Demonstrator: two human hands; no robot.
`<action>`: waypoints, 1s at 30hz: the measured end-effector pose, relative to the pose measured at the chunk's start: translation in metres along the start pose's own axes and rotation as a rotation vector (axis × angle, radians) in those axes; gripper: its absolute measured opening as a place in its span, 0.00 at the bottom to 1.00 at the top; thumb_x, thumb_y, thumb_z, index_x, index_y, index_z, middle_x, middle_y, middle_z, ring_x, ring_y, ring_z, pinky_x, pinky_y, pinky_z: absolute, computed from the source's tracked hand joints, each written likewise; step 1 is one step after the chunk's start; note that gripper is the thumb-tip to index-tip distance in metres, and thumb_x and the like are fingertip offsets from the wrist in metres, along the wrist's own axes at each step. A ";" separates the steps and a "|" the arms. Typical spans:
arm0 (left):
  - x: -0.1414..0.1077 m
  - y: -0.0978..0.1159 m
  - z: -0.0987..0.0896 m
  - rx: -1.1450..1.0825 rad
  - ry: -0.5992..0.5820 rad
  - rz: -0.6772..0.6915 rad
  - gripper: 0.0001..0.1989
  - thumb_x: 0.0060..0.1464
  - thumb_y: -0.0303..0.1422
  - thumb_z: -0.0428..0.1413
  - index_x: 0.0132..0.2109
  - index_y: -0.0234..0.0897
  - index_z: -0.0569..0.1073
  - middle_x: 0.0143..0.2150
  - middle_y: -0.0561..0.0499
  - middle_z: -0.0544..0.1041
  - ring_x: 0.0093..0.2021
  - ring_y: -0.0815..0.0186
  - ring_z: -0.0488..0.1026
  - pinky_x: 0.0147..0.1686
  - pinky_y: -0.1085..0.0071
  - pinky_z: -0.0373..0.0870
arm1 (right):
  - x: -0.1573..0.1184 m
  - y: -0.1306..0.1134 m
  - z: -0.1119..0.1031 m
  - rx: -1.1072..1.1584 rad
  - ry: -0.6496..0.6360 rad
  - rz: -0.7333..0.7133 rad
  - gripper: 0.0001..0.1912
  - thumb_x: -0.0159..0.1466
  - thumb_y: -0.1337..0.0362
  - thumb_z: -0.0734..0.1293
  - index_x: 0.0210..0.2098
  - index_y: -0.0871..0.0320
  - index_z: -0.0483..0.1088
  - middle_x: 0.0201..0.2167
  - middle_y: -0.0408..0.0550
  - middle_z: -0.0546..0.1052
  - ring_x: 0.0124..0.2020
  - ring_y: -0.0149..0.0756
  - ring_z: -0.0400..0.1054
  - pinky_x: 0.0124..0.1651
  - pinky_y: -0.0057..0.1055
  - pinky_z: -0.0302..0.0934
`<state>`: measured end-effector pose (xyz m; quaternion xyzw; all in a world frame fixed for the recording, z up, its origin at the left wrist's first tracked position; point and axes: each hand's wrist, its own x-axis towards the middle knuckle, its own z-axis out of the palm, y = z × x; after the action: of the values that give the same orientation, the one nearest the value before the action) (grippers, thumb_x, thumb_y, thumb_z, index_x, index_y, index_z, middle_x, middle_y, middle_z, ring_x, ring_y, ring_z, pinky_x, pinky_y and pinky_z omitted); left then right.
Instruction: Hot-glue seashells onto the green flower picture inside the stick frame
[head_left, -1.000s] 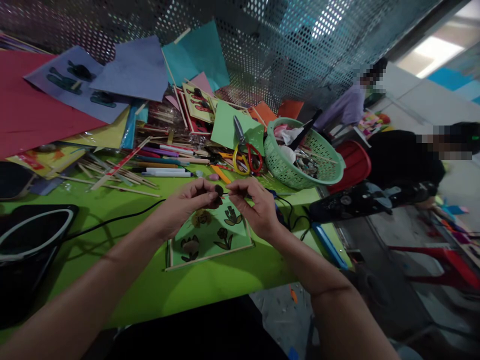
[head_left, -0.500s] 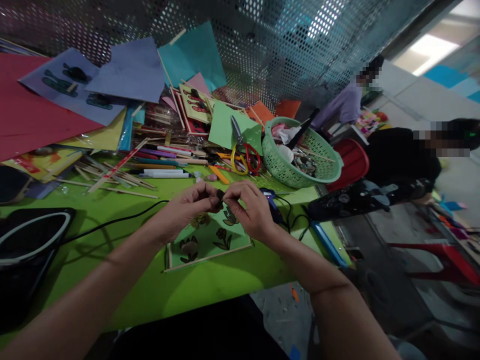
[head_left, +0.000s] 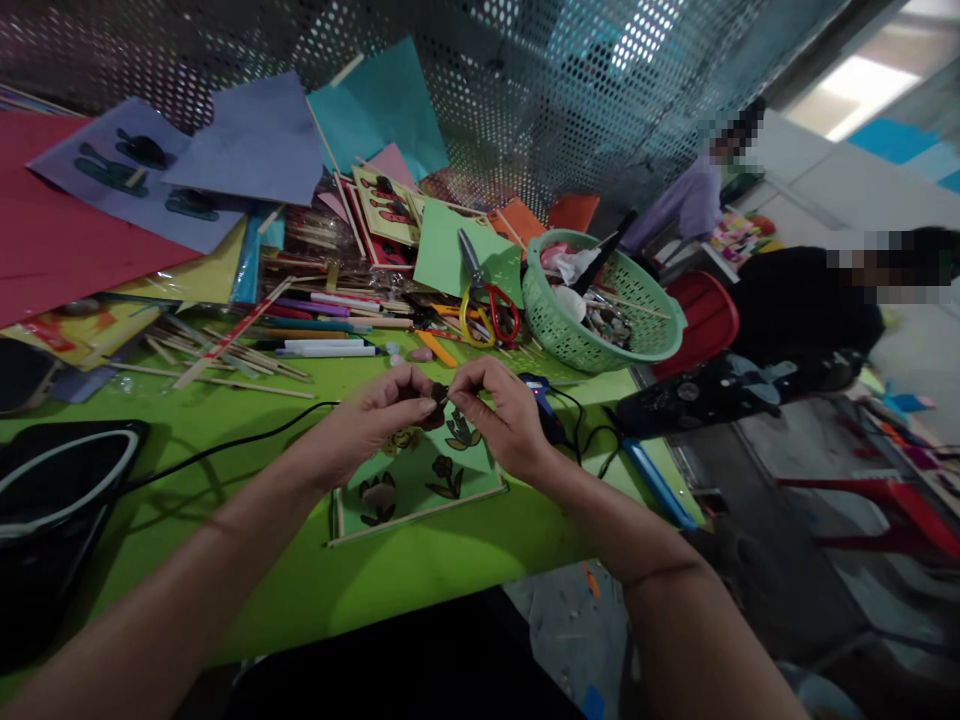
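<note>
My left hand [head_left: 379, 412] pinches a small dark, rounded piece [head_left: 438, 393] between thumb and fingers; its exact kind is too small to tell. Close at its right edge, the fingertips of my right hand [head_left: 501, 418] are pressed together, and what they grip is too small to make out. Below both hands lies a green card [head_left: 409, 488] edged with thin wooden sticks. Dark flower shapes decorate it, one with a rounded pebble-like centre [head_left: 379, 494]. My hands cover its upper part.
Scissors [head_left: 480, 290], markers [head_left: 330, 348], wooden sticks [head_left: 225, 360] and coloured paper [head_left: 255, 135] crowd the table's back. A green basket [head_left: 600, 350] stands right of them. A blue corded tool [head_left: 547, 405] lies beside my right hand. Two people are at the right.
My right fingertips have shifted slightly against the dark piece, and more of it shows now. My left hand keeps its grip. The card stays in place.
</note>
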<state>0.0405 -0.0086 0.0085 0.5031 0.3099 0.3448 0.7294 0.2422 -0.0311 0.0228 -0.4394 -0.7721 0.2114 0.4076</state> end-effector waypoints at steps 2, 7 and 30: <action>0.000 0.000 0.000 -0.004 -0.006 -0.004 0.12 0.55 0.39 0.64 0.39 0.38 0.71 0.34 0.54 0.71 0.36 0.66 0.68 0.41 0.68 0.65 | 0.000 0.001 0.000 0.039 0.006 0.032 0.06 0.70 0.62 0.65 0.36 0.55 0.68 0.34 0.44 0.73 0.37 0.34 0.67 0.42 0.32 0.62; -0.001 0.000 0.000 -0.032 -0.013 -0.025 0.12 0.55 0.39 0.64 0.39 0.38 0.72 0.34 0.54 0.71 0.36 0.66 0.68 0.40 0.69 0.64 | 0.001 0.000 0.000 0.202 0.009 0.172 0.07 0.69 0.60 0.66 0.36 0.55 0.68 0.31 0.41 0.71 0.33 0.31 0.65 0.38 0.30 0.61; -0.002 0.003 -0.001 -0.042 -0.019 -0.014 0.11 0.54 0.39 0.65 0.38 0.38 0.74 0.34 0.52 0.74 0.37 0.64 0.71 0.41 0.68 0.66 | 0.006 -0.003 0.001 0.639 0.033 0.358 0.19 0.63 0.47 0.72 0.35 0.55 0.67 0.31 0.42 0.77 0.30 0.30 0.71 0.35 0.30 0.71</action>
<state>0.0379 -0.0093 0.0113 0.4887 0.2993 0.3411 0.7451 0.2380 -0.0272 0.0271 -0.4215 -0.5710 0.5028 0.4935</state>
